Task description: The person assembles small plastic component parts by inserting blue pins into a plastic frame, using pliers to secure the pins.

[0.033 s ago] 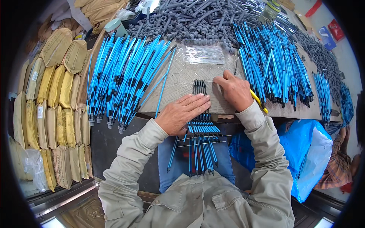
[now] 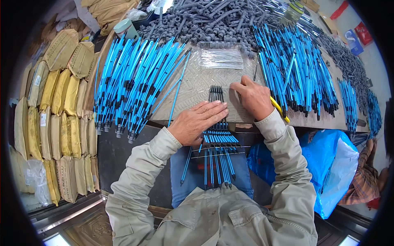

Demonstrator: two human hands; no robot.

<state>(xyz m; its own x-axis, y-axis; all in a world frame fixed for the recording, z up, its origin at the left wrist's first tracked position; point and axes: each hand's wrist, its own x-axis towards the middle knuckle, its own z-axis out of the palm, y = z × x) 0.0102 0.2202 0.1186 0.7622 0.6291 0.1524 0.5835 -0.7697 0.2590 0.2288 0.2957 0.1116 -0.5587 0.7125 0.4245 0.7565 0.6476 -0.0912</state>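
Note:
A row of thin blue rods with black ends [image 2: 219,164] runs from the table edge down over my lap. Two thin metal wires [image 2: 236,146] cross it. My left hand [image 2: 199,123] lies flat over the upper part, its fingers stretched out and covering the rods beneath; dark tips [image 2: 215,93] show beyond it. To the right, my right hand [image 2: 253,98] rests on the table with its fingers curled together; whatever they pinch is hidden. A curved yellow handle [image 2: 279,108] lies by my right wrist. One blue rod [image 2: 186,166] slants apart at the row's left.
Heaps of blue rods lie on the left [image 2: 135,82] and right [image 2: 293,69]. Behind are a clear packet of thin wires [image 2: 221,59] and a pile of grey plastic parts [image 2: 201,24]. Brown paper packs [image 2: 49,90] stand stacked at left; a blue bag [image 2: 324,164] hangs right, near another person.

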